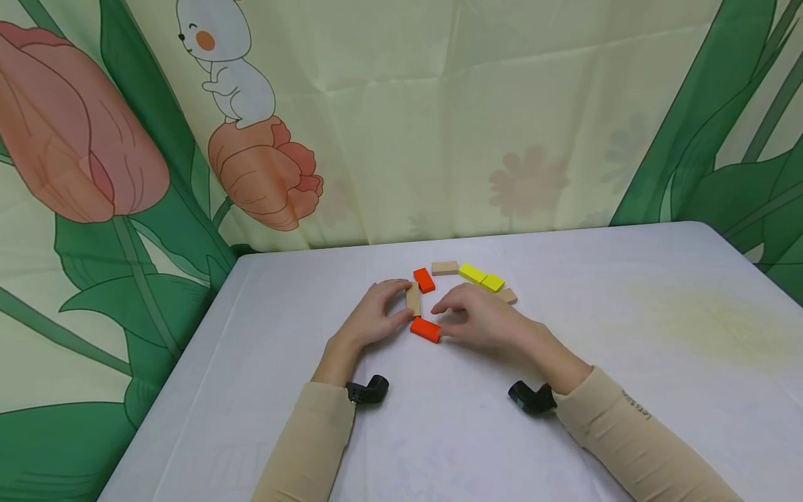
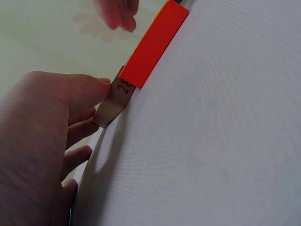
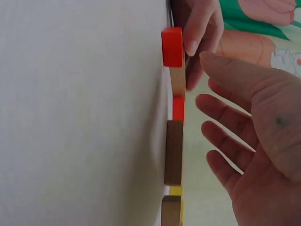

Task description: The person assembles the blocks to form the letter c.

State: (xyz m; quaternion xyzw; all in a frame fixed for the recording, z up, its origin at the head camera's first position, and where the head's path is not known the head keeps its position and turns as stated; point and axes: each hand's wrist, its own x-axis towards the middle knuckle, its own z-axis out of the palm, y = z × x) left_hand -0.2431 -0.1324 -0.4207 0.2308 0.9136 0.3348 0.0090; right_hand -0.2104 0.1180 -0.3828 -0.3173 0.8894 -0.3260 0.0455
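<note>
My left hand (image 1: 374, 315) pinches a plain wooden block (image 1: 413, 300) by its two ends, index finger at the far end and thumb at the near end. In the left wrist view this wooden block (image 2: 113, 101) bears a dark number. A red block (image 1: 426, 330) adjoins its near end. My right hand (image 1: 482, 317) hovers just right of that red block, fingers relaxed and spread. The right wrist view shows nothing between the right hand's fingers (image 3: 230, 113). A second red block (image 1: 424, 280) lies by the pinched block's far end.
Curving round behind are another wooden block (image 1: 445, 268), two yellow blocks (image 1: 472, 273) and a wooden block (image 1: 507, 296) partly behind my right hand. The white-covered table (image 1: 627, 314) ends at a printed curtain (image 1: 401, 125).
</note>
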